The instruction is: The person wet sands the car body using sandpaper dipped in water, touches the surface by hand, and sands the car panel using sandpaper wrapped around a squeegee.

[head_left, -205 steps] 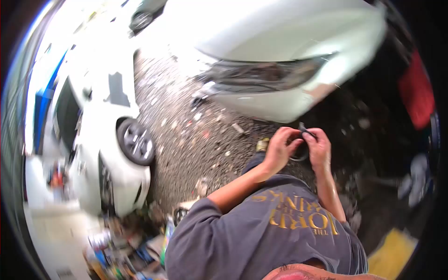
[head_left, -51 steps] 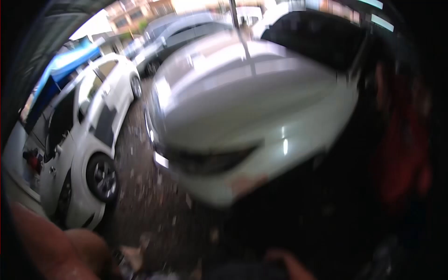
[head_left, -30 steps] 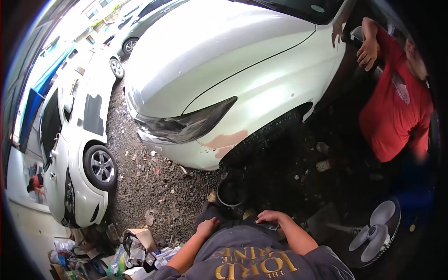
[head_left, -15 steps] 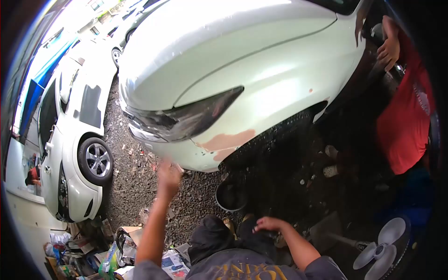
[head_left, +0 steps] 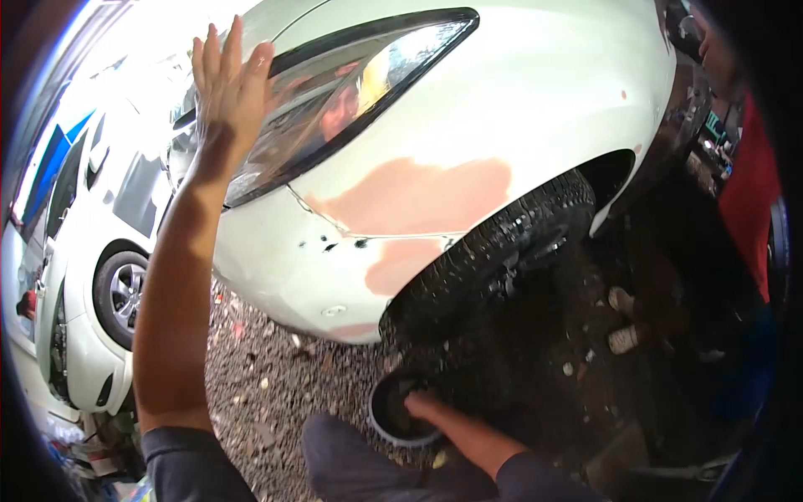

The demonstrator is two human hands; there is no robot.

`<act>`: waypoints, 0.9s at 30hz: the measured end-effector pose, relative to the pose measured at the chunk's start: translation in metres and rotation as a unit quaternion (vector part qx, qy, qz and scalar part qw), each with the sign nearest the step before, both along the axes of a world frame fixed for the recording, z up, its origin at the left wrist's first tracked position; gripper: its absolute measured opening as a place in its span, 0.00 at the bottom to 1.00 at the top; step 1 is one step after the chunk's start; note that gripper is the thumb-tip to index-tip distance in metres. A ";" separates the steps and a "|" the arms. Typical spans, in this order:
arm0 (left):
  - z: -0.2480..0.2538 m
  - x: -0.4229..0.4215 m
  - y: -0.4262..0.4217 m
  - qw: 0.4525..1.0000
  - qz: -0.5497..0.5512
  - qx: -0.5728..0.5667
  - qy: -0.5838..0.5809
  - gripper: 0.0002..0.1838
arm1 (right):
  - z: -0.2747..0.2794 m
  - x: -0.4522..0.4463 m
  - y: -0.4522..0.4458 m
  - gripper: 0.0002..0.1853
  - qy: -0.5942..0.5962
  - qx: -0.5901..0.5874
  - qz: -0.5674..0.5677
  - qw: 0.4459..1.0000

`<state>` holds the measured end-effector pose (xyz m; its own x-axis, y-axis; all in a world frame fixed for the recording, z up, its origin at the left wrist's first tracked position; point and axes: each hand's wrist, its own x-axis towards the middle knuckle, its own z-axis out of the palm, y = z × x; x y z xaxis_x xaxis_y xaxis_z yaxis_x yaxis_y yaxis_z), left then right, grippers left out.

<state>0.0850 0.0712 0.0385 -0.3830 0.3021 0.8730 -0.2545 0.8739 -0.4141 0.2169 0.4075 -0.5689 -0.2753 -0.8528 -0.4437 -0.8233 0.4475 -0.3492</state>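
Note:
My left hand (head_left: pixel 230 88) is raised with its fingers stretched out, holding nothing. It overlaps the car's headlight (head_left: pixel 335 109); whether it touches the lamp I cannot tell. Low in the middle, my right hand (head_left: pixel 420 407) reaches into a dark round bucket (head_left: pixel 383 431), its fingers hidden in the shadow there. The white car's front bumper (head_left: pixel 276 276) and fender carry pinkish-brown patches (head_left: pixel 418 197) and several small dark chips beside the wheel arch.
The front tyre (head_left: pixel 519 238) is just beyond the bucket. Another white car with a silver wheel (head_left: pixel 125 293) stands at left on the gravel (head_left: pixel 268 393). A person in a red shirt (head_left: pixel 749 201) is at the right edge. Clutter lies at the lower left.
My view has come closer to the headlight and fender. My left hand has risen from below the bumper to the headlight, while my right hand has gone from my lap into the bucket.

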 end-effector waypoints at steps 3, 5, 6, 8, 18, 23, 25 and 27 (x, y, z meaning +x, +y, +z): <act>0.000 0.005 0.030 0.959 -0.139 0.247 0.019 0.40 | -0.117 0.003 -0.021 0.14 0.001 0.054 0.049 0.997; -0.014 0.005 0.031 0.995 0.016 0.073 0.071 0.26 | -0.238 0.026 -0.009 0.14 -0.030 -0.105 -0.086 0.990; -0.017 0.008 0.033 0.991 0.097 -0.007 0.091 0.21 | -0.257 0.032 -0.001 0.14 -0.030 -0.155 -0.139 0.978; -0.006 0.015 0.019 0.993 0.081 0.072 -0.051 0.26 | -0.252 0.051 0.014 0.14 -0.026 -0.140 -0.137 0.980; 0.004 0.010 0.045 0.980 0.022 0.197 0.004 0.42 | -0.110 0.021 -0.004 0.12 -0.083 -0.145 -0.033 0.985; 0.014 0.008 0.033 0.999 0.030 0.038 -0.003 0.43 | 0.143 -0.049 -0.002 0.09 0.005 -0.416 -0.126 0.901; 0.001 0.000 0.026 0.994 -0.027 0.094 0.040 0.45 | 0.274 -0.072 -0.006 0.07 0.138 -0.555 -0.092 0.815; -0.002 0.001 0.026 0.992 -0.045 0.096 0.061 0.42 | 0.363 -0.089 -0.009 0.09 0.266 -0.601 -0.070 0.751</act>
<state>0.0861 0.0974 0.0362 -0.2495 0.1532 0.9562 -0.2099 0.9554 -0.2079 0.1284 0.3981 -0.2063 -0.2649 -0.4958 0.8271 -0.9636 0.1674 -0.2083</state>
